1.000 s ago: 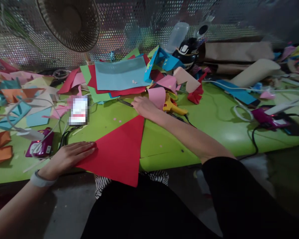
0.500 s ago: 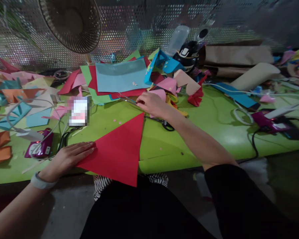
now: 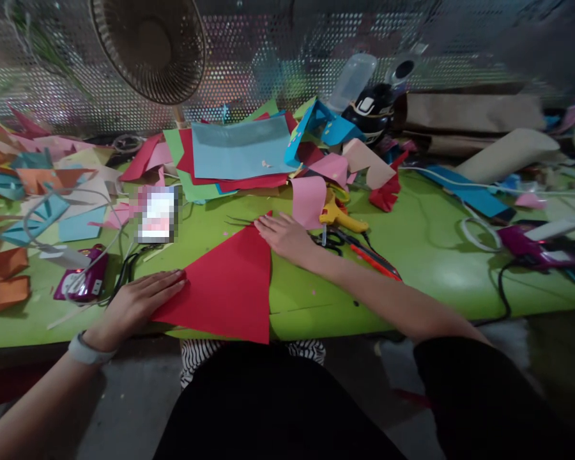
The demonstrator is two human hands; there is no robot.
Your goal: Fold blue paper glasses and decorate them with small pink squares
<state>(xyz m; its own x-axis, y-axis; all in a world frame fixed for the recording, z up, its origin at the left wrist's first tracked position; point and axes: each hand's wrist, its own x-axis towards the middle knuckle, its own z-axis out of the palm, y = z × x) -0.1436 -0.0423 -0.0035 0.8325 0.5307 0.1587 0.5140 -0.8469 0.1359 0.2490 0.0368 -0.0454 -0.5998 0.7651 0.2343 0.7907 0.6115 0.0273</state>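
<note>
Red paper [image 3: 225, 287]: left hand [image 3: 138, 295] flat, unclenched; right hand [image 3: 287, 239], grip I cannot tell; uneven pressure could skew it.

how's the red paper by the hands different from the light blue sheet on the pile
The red paper tapers to a far point; the light blue sheet looks roughly rectangular. The left hand presses the red paper, while no hand touches the light blue sheet. The red paper overhangs the green table; the light blue sheet lies farther back. Both are coloured paper.
</note>
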